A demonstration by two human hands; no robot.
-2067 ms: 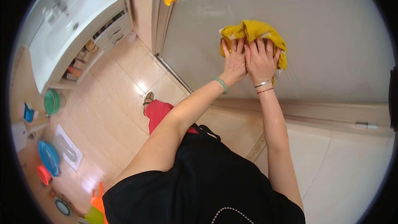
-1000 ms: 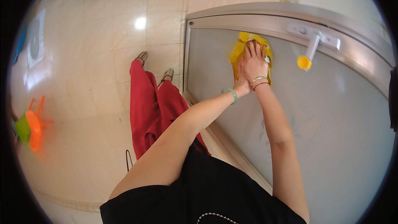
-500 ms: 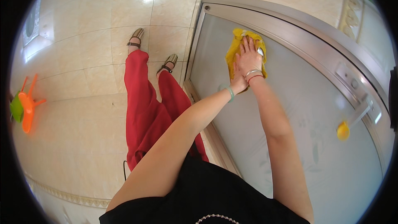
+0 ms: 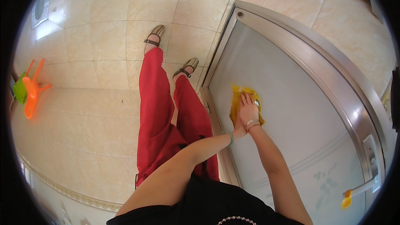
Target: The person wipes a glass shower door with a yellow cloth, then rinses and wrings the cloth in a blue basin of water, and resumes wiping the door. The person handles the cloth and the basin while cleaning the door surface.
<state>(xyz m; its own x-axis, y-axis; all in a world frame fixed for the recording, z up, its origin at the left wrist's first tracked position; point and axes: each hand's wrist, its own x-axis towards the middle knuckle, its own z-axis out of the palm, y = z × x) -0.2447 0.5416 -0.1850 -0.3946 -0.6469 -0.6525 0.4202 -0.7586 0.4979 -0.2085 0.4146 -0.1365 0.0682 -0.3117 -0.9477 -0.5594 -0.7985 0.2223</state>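
Observation:
A yellow cloth (image 4: 234, 107) lies flat against the frosted glass panel of a metal-framed door (image 4: 283, 83). My right hand (image 4: 248, 110) presses on the cloth with its fingers stretched out. Beside it, partly covered by it, my left hand (image 4: 239, 126) lies flat along the cloth's lower edge, its fingers partly hidden. Both wrists nearly touch. A green bangle (image 4: 231, 138) circles the left wrist, while a bracelet (image 4: 251, 123) shows on the right one.
At the lower right, a door handle (image 4: 363, 188) with a yellow end juts from the frame. My feet in striped shoes (image 4: 156, 36) stand on beige floor tiles (image 4: 108, 41), left of the door. An orange chair (image 4: 31, 93) and a green one (image 4: 19, 88) are at far left.
Both hands and the cloth have slid down the glass, away from the door's upper corner and toward my body. The whole view has shifted, placing the door handle lower.

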